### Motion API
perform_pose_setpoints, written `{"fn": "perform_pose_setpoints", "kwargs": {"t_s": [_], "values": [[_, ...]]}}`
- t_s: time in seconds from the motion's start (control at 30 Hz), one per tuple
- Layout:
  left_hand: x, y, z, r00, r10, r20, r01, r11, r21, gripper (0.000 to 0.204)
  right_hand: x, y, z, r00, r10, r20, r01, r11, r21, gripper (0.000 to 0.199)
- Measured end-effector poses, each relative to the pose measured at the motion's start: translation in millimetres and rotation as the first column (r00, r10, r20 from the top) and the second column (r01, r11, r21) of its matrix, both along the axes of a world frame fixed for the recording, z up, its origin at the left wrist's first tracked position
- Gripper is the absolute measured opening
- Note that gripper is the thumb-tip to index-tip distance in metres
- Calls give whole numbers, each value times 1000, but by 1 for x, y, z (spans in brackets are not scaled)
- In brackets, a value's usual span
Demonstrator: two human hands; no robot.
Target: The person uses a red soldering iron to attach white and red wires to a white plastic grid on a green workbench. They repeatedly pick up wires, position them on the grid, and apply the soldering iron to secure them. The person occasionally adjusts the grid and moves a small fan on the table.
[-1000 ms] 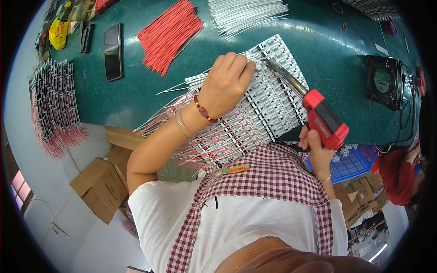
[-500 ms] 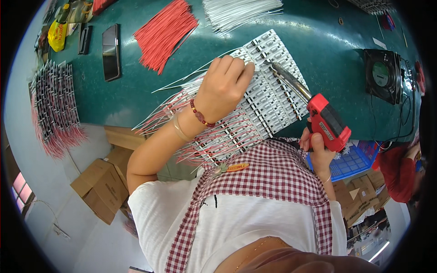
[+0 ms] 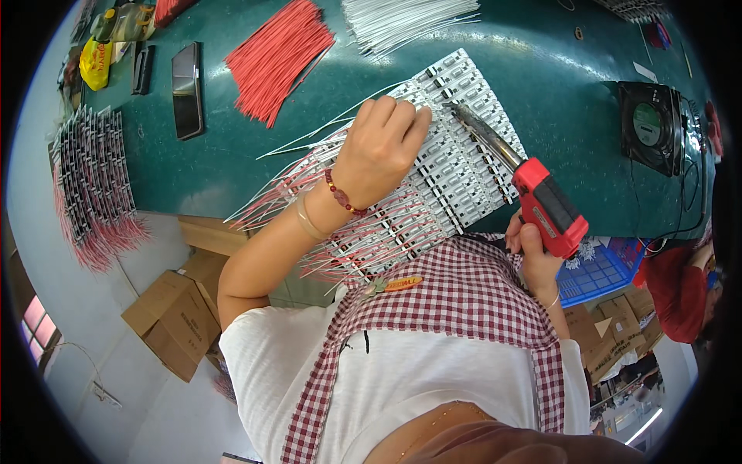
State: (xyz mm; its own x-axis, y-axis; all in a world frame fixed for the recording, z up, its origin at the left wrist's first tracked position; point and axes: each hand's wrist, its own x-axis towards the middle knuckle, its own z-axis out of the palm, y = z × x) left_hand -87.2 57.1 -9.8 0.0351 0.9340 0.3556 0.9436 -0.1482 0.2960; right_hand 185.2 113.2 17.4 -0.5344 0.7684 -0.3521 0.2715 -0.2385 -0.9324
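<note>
At frame centre the left hand presses curled fingers on the white strip panel; the right hand, lower right, grips the red soldering tool, tip touching the panel.

Our left hand lies palm down, fingers curled together and pressing flat, the wrist bent with a bead bracelet and a band around it, forearm bare. Our right hand sits lower and nearer our chest, fist wrapped tight, thumb side up, a thin bangle at its wrist.
</note>
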Motion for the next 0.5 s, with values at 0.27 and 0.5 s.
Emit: {"fn": "perform_pose_setpoints", "kwargs": {"t_s": [0.27, 0.5], "values": [[1, 0, 0, 999, -3, -33, 2, 999, -42, 30, 4, 1, -2, 999, -12, 29, 13, 999, -33, 5], [-1, 3, -2, 998, -32, -62, 30, 999, -27, 21, 5, 0, -1, 999, 1, 49, -2, 1000, 24, 7]]}}
